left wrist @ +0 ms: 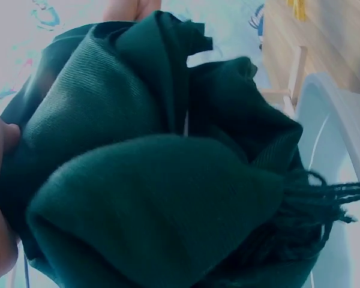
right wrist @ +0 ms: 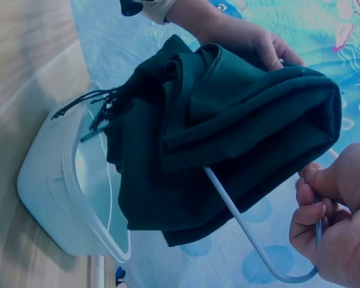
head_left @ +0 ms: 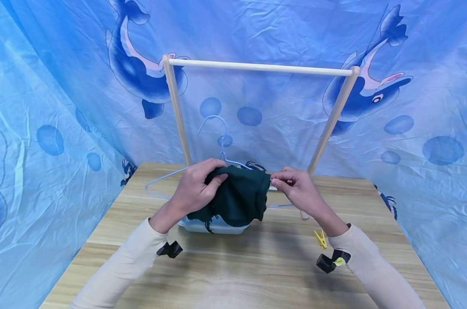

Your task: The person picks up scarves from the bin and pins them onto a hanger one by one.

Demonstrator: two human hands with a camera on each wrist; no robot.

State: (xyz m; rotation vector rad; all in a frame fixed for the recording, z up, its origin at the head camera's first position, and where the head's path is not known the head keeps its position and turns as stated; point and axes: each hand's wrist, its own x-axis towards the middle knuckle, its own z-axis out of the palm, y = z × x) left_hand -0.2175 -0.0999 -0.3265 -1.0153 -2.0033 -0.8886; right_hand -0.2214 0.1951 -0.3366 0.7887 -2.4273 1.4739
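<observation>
A dark green fringed scarf (head_left: 237, 197) hangs folded over a pale blue wire hanger (head_left: 168, 175), whose hook points up. My left hand (head_left: 200, 182) grips the scarf's upper left side, thumb on the near face. At the scarf's right edge, the curled fingers of my right hand (head_left: 301, 191) hold the hanger's wire, as the right wrist view shows with the hand (right wrist: 342, 216) round the hanger (right wrist: 240, 219). Thick folds of the scarf (left wrist: 156, 198) fill the left wrist view, hiding most of the hanger there. Fringe dangles over a light blue plastic tub (head_left: 218, 229) below.
Behind the hands stands a wooden rack with a white crossbar (head_left: 256, 66) between two posts. A yellow clothespin (head_left: 320, 238) lies on the wood-grain table (head_left: 233, 274) near my right wrist. A blue dolphin-print curtain (head_left: 287, 34) surrounds the table's back and sides.
</observation>
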